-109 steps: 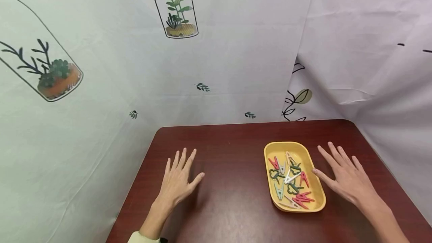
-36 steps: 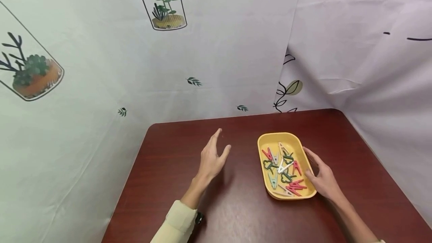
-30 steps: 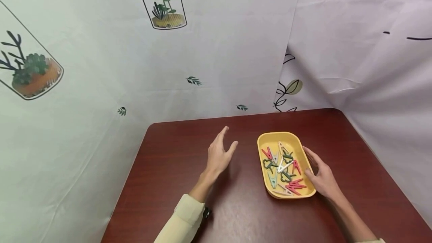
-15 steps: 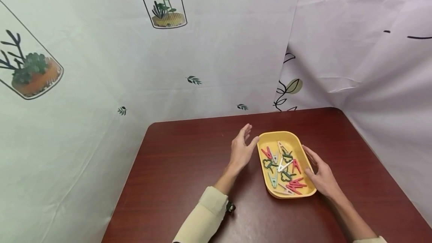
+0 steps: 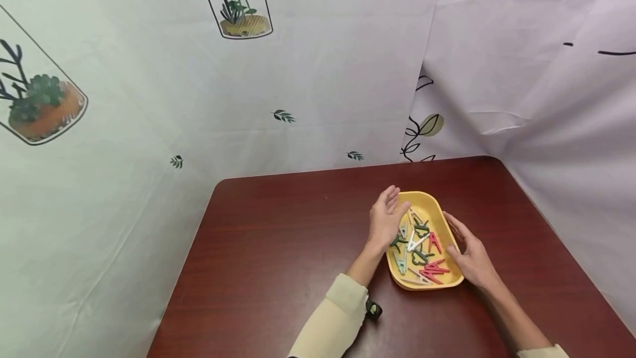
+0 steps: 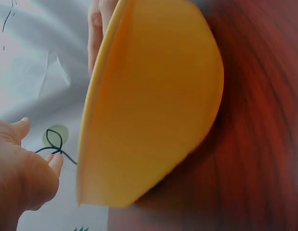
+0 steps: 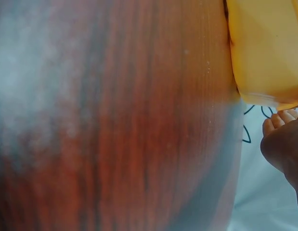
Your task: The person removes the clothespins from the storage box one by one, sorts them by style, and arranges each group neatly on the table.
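A yellow plastic tray [image 5: 419, 198] with rounded corners stands on the table. Several plastic clothespins lie loose in it: red ones [image 5: 434, 271], a white one [image 5: 416, 243], a pale green one [image 5: 400, 263], and dark green ones with rounded outlines [image 5: 421, 256]. My right hand [image 5: 472, 258] holds the tray's right side, thumb over the rim and fingers along the outer wall. Over the left rim hovers my left hand [image 5: 385, 224], fingers extended and holding nothing. The left wrist view shows this hand [image 6: 23, 178] apart from the tray wall [image 6: 153, 106]. It hides the tray's upper left corner in the head view.
The dark red wooden table [image 5: 278, 236] extends left of the tray and in front of it. A pale curtain [image 5: 323, 70] with printed plants hangs behind the table and along both sides. A small black device [image 5: 372, 309] sits at my left wrist.
My left hand has moved right across the table, from open tabletop to over the tray's left rim. My right hand came to the tray's right side earlier and has stayed there; the tray stays put.
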Tool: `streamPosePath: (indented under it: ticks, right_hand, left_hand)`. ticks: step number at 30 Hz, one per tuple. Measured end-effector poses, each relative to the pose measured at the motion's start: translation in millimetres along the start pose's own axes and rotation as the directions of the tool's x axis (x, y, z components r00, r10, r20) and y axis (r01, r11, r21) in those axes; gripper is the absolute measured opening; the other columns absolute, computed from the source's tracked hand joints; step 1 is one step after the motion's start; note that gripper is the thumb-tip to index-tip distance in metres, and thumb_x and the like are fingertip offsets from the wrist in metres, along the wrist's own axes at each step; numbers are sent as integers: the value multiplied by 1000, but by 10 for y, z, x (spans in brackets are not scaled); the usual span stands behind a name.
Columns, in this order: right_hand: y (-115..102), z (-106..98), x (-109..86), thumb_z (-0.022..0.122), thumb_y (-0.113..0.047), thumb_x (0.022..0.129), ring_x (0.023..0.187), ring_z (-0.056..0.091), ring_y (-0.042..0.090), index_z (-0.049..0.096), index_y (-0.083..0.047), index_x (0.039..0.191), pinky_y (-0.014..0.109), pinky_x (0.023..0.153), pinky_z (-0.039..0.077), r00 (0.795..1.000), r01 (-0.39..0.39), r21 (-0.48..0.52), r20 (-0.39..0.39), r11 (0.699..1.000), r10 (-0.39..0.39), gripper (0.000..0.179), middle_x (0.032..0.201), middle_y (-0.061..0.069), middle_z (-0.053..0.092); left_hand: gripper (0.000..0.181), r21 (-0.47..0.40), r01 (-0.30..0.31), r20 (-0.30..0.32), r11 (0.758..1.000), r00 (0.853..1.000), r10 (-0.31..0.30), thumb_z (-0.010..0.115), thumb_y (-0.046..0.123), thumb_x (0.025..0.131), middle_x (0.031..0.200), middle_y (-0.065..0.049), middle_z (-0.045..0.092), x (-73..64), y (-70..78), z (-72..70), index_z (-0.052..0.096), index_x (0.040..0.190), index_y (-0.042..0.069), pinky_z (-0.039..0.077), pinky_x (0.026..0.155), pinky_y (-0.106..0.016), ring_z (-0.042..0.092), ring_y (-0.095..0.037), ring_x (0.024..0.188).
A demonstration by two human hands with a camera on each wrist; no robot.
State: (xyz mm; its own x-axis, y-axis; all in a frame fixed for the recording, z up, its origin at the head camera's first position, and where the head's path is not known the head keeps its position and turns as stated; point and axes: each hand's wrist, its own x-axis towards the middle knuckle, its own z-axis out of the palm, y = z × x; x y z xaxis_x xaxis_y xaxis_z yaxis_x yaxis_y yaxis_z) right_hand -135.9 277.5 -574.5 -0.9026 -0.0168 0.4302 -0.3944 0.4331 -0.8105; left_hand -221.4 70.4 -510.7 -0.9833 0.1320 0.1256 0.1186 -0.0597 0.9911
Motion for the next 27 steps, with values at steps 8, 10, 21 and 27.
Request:
streamPosePath:
  ticks: [8, 10, 21, 27]
  right_hand:
    - [-8, 11, -2, 59, 29, 83, 140, 40, -11, 41, 3, 160, 3, 102, 35, 1000, -1, 5, -6, 1000, 1, 82, 157, 33, 45]
    - [-13, 14, -2, 58, 29, 83, 140, 39, -11, 41, 3, 159, 3, 103, 35, 1000, -2, 9, -6, 1000, 2, 83, 157, 33, 45]
    - [-35, -4, 22, 58, 29, 83, 141, 40, -10, 41, 3, 160, 4, 105, 35, 1000, 4, 24, 5, 1000, -5, 82, 157, 34, 44]
    - [-33, 4, 16, 56, 31, 83, 142, 40, -9, 41, 6, 158, 5, 106, 36, 1000, 19, 39, 2, 999, -19, 81, 157, 36, 43]
  left_hand:
    - [55, -86, 79, -8, 993, 997, -80, 78, 2, 96, 143, -16, 65, -50, -133, 198, 57, 147, -1, 50, 110, -32, 61, -28, 135]
    - [53, -65, 95, -20, 993, 995, -97, 79, -1, 95, 138, -14, 68, -62, -164, 231, 61, 144, -1, 52, 107, -29, 64, -27, 131]
    - [42, 149, 105, 8, 983, 994, -107, 82, 0, 92, 121, -7, 76, -93, -219, 330, 70, 132, 0, 56, 95, -20, 72, -19, 114]
    - [36, 288, 126, 59, 949, 987, -149, 84, 5, 92, 112, -2, 79, -116, -284, 377, 74, 126, 4, 56, 87, -16, 74, -10, 102]
